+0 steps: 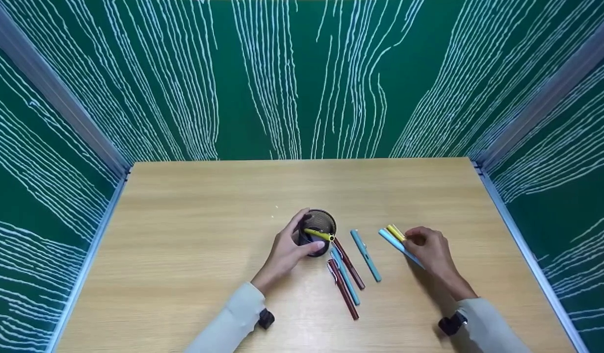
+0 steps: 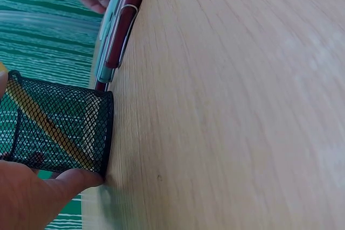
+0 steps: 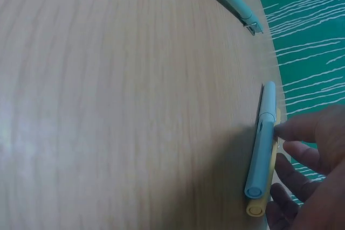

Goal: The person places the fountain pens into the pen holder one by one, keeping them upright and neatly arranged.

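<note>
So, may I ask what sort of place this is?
Probably a partly enclosed workstation, perhaps a booth for tabletop work. A wood-grain table has green panels with wavy white lines on three sides, and grey posts stand at the back corners.

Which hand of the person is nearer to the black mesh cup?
Left. The left hand grips the black mesh cup; the right hand is apart from it, farther to the right, at a yellow pen beside a light blue pen.
</note>
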The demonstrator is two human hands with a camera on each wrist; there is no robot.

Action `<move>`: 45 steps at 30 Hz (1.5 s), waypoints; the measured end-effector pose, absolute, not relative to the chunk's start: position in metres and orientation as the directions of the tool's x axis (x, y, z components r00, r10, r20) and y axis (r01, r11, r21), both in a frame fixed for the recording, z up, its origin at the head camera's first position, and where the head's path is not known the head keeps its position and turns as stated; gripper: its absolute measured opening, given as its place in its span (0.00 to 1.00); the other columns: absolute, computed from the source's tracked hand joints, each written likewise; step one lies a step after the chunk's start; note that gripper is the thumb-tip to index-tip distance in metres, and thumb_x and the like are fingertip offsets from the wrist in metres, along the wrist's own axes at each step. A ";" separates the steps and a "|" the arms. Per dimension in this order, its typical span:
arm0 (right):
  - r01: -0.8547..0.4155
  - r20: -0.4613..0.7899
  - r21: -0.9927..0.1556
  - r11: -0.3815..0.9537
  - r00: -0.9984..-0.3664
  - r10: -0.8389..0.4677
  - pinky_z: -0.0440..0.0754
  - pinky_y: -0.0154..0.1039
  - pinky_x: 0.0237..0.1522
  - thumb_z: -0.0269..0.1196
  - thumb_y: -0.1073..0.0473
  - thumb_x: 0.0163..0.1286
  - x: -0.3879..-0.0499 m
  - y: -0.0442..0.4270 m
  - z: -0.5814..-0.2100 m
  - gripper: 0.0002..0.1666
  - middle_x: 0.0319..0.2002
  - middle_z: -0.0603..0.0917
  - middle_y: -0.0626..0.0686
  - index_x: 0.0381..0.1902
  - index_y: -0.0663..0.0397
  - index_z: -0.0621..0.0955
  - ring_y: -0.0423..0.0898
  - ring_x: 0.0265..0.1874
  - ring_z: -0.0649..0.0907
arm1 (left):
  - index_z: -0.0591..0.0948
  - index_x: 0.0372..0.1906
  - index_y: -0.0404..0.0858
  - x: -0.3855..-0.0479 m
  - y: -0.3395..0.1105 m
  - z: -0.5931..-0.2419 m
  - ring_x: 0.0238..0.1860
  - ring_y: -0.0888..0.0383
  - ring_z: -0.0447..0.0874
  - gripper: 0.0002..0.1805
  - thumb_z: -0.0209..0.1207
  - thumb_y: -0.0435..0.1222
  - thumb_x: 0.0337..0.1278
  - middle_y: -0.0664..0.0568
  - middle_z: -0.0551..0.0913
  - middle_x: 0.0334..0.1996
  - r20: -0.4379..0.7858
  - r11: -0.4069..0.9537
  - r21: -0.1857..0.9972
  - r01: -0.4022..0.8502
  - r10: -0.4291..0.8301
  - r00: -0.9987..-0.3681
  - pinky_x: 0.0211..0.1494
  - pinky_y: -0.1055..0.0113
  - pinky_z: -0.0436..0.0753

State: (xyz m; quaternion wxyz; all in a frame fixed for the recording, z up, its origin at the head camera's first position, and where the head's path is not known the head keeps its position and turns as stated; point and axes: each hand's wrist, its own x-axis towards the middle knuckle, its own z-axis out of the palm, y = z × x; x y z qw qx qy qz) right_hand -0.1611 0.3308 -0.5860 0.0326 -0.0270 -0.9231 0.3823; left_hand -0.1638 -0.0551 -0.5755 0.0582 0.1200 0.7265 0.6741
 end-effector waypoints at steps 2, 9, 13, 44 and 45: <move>0.027 0.037 -0.705 0.709 -0.997 0.074 0.78 0.28 0.41 0.71 0.72 0.71 -0.162 0.331 -0.586 0.13 0.48 0.90 0.66 0.52 0.69 0.89 0.56 0.44 0.85 | 0.66 0.87 0.47 -0.164 -0.055 -0.575 0.76 0.41 0.76 0.52 0.80 0.39 0.60 0.45 0.77 0.78 0.071 0.065 0.994 0.090 0.252 -0.965 0.81 0.44 0.70; 0.002 0.065 -0.694 0.720 -0.996 0.066 0.77 0.28 0.38 0.71 0.75 0.69 -0.162 0.330 -0.589 0.12 0.45 0.90 0.66 0.50 0.71 0.89 0.54 0.41 0.84 | 0.67 0.86 0.50 -0.164 -0.056 -0.575 0.76 0.42 0.76 0.51 0.80 0.40 0.60 0.46 0.78 0.77 0.072 0.075 0.993 0.093 0.250 -0.966 0.81 0.44 0.70; -0.002 0.072 -0.691 0.723 -0.995 0.066 0.76 0.29 0.37 0.72 0.75 0.68 -0.163 0.329 -0.589 0.13 0.44 0.89 0.65 0.50 0.71 0.89 0.53 0.39 0.83 | 0.68 0.86 0.51 -0.164 -0.056 -0.575 0.76 0.43 0.76 0.51 0.80 0.40 0.60 0.46 0.78 0.77 0.074 0.085 0.992 0.098 0.250 -0.965 0.82 0.45 0.69; -0.030 0.141 -0.743 0.668 -0.983 0.113 0.75 0.56 0.57 0.71 0.69 0.72 -0.158 0.313 -0.543 0.13 0.49 0.89 0.67 0.52 0.69 0.89 0.63 0.55 0.82 | 0.69 0.85 0.53 -0.165 -0.054 -0.578 0.73 0.43 0.80 0.50 0.80 0.38 0.60 0.45 0.78 0.77 0.064 0.035 0.997 0.075 0.249 -0.966 0.79 0.43 0.73; -0.036 0.148 -0.746 0.665 -0.983 0.112 0.75 0.56 0.57 0.71 0.69 0.72 -0.157 0.311 -0.542 0.12 0.48 0.89 0.67 0.51 0.69 0.89 0.63 0.55 0.81 | 0.68 0.85 0.52 -0.165 -0.054 -0.578 0.73 0.42 0.80 0.50 0.80 0.38 0.60 0.44 0.78 0.77 0.070 0.036 0.996 0.081 0.251 -0.966 0.79 0.43 0.73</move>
